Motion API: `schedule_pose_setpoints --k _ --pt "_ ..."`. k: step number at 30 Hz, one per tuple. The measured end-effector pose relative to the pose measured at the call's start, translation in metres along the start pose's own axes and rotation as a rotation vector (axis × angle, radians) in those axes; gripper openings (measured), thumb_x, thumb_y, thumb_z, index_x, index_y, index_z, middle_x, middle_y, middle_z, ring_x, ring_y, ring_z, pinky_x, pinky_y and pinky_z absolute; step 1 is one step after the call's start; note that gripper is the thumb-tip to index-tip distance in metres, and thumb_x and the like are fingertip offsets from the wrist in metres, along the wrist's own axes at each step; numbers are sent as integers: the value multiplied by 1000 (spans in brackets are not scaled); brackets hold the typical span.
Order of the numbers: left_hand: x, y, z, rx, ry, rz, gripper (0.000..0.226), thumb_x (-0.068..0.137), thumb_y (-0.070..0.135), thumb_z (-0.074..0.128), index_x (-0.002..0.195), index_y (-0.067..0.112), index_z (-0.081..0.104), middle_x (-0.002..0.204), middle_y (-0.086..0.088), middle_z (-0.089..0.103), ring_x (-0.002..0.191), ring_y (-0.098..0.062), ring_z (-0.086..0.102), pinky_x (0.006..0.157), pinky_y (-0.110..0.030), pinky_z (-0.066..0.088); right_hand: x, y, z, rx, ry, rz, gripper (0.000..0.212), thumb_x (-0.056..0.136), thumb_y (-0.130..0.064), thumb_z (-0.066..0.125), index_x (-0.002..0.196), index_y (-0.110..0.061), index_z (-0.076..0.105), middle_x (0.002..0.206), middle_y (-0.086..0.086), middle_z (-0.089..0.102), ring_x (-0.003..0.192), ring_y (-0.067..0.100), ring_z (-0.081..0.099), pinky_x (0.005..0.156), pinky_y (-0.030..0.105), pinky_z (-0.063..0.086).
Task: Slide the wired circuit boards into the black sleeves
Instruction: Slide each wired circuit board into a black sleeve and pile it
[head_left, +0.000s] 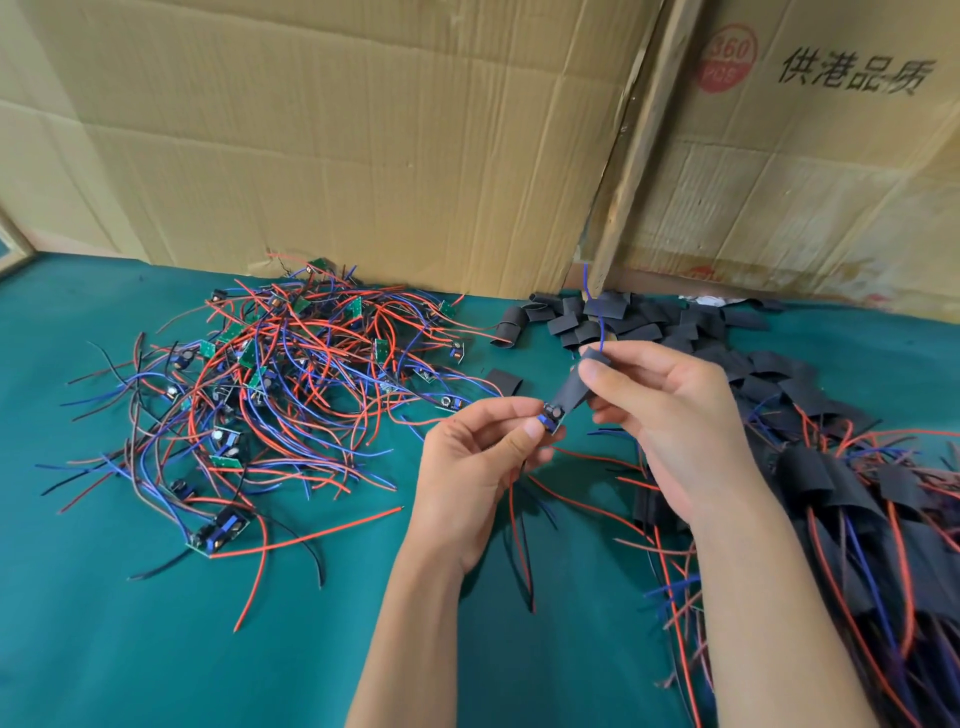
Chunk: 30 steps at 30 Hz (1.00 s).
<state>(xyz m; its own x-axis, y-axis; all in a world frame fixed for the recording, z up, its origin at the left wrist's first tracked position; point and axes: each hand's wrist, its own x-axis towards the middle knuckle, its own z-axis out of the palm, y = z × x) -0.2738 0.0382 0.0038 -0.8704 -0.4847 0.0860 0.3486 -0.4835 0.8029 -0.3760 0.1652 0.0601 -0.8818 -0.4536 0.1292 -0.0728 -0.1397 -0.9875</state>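
Head view: both hands raised above the green desk (156, 649) at centre. Left hand (478, 467) pinches the circuit board (551, 418); right hand (670, 415) pinches the black sleeve (571, 389). Sleeve's long axis runs near-left to far-right, board partly inserted, blue wire (597, 306) exiting far end.

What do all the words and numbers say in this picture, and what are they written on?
"360" over "PCS", inside a red round stamp on the right cardboard box.
"供港品质", black characters printed on the same box.
Faint red marks along the bottom of that box: too blurred to read.
Circuit boards: any print is too small to read.
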Motion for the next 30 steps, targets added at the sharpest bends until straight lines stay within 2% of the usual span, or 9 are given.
schedule_pose_setpoints --k 5,10,14,18,24,27,30 --pt "0 1 0 -29 -19 1 9 79 7 74 86 11 77 90 -12 75 89 -25 75 68 -21 56 0 1 2 183 -26 81 27 79 -13 78 104 -3 76 89 12 71 67 17 63 61 23 53" --pt "0 -1 0 1 -8 -16 7 79 11 75 85 13 74 87 -11 72 88 -26 75 68 -21 57 -2 5 3 105 -82 101 26 77 -15 79 101 -4 77 85 10 72 64 16 62 60 23 54" --pt "0 -1 0 26 22 4 19 79 13 76 95 10 66 82 -6 68 79 -28 75 65 -25 58 -1 7 3 97 -114 136 25 84 -11 76 106 -1 75 86 10 72 65 16 61 60 23 54" --pt "-1 0 1 40 -8 9 17 85 -2 73 100 5 67 80 -6 64 81 -27 74 69 -26 58 -1 10 5 120 -85 188 20 90 -8 71 108 1 73 84 10 72 61 13 60 58 22 53" --pt "-1 -1 3 214 75 20 13 89 -4 69 96 6 64 82 -8 65 73 -27 74 59 -25 55 -2 10 11 45 -153 221 15 94 -8 67 108 -5 73 95 25 72 67 20 59 57 23 51" --pt "-2 -1 5 235 120 22 12 89 -1 71 93 5 61 84 -11 66 64 -25 71 53 -24 52 -3 9 15 -6 -177 221 16 95 -11 67 110 -11 72 100 23 76 77 23 64 62 27 51" --pt "-1 -2 10 272 140 35 16 88 9 75 90 9 59 81 -9 63 58 -23 68 49 -23 49 -5 6 16 12 -171 215 20 97 -7 64 116 -10 69 98 18 78 91 28 73 77 37 59"
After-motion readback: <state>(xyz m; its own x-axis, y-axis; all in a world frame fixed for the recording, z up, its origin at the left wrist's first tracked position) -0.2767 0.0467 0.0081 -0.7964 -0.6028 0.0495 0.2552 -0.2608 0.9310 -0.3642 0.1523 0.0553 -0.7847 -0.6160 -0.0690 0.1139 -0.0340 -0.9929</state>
